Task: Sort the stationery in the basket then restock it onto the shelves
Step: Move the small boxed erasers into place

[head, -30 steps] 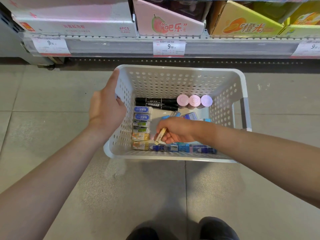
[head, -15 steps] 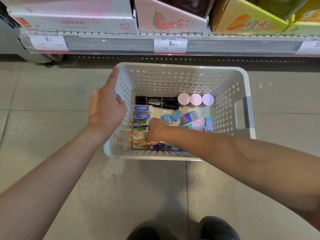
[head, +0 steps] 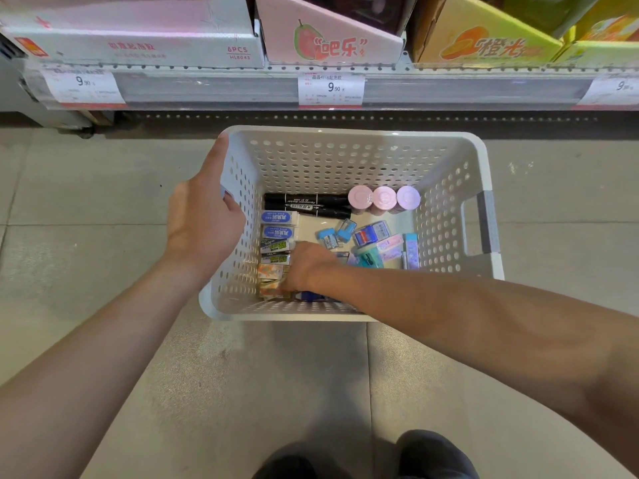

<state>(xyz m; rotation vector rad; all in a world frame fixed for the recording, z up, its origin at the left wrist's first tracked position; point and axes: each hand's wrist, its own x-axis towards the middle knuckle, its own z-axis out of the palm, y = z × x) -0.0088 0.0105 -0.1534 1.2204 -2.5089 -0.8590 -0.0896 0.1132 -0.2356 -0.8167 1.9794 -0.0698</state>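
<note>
Now left hand (head: 202, 223) gripping basket (head: 349, 157) rim, right hand (head: 306, 267) down among erasers (head: 275, 261), grip hidden.

Open from above: white perforated basket (head: 356, 157), far half bare. Blocked along left wall by eraser column (head: 275, 248), at back by black markers (head: 307, 205) and pink-capped tubes (head: 383, 198). Right hand (head: 306, 266) fills near-left corner.
</note>
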